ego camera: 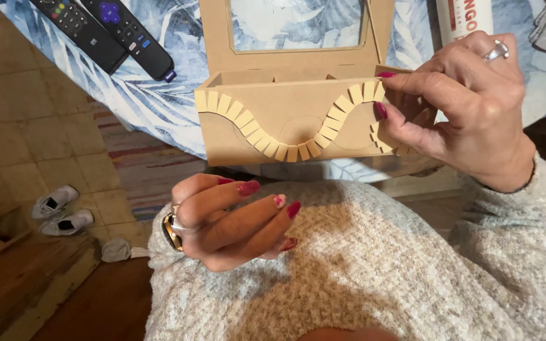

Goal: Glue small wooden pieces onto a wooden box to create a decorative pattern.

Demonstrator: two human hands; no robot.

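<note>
right hand (pixel 469 107): at 2 o'clock, fingertips pinching the wavy strip of little wood tiles (pixel 292 129) on the box front
left hand (pixel 232 221): around 7 o'clock, loosely curled, holding nothing, over the knit sweater (pixel 374 271)
wooden box (pixel 285 101): 12 o'clock, lid up, on the leaf-print counter (pixel 153 101)
remotes (pixel 105 31): two, 10 o'clock

Right hand (pixel 469 107) presses wavy tile strip (pixel 285 129) onto wooden box (pixel 273 117); left hand (pixel 235 218) idle.
</note>
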